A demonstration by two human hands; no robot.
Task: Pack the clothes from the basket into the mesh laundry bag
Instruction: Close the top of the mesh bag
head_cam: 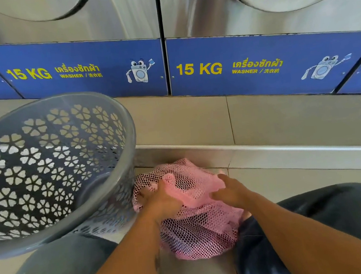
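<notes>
The mesh laundry bag lies on the tiled floor between the person's knees, just right of the basket. It is pink, open-weave netting, bulging and rounded. Dark clothes show through the holes in its lower half; a paler pink bunch of netting is gathered at the top.

The left hand grips the gathered netting at the bag's upper left, fingers curled into the mesh. The right hand rests on the upper right of the bag, fingers bent over the pink folds; whether it truly pinches the netting cannot be told.

The basket is grey plastic with flower-shaped cut-outs, tilted toward the person, its wall touching the bag's left edge. No garment is visible inside.

Behind, 2 steel washers carry blue panels marked "15 KG".
</notes>
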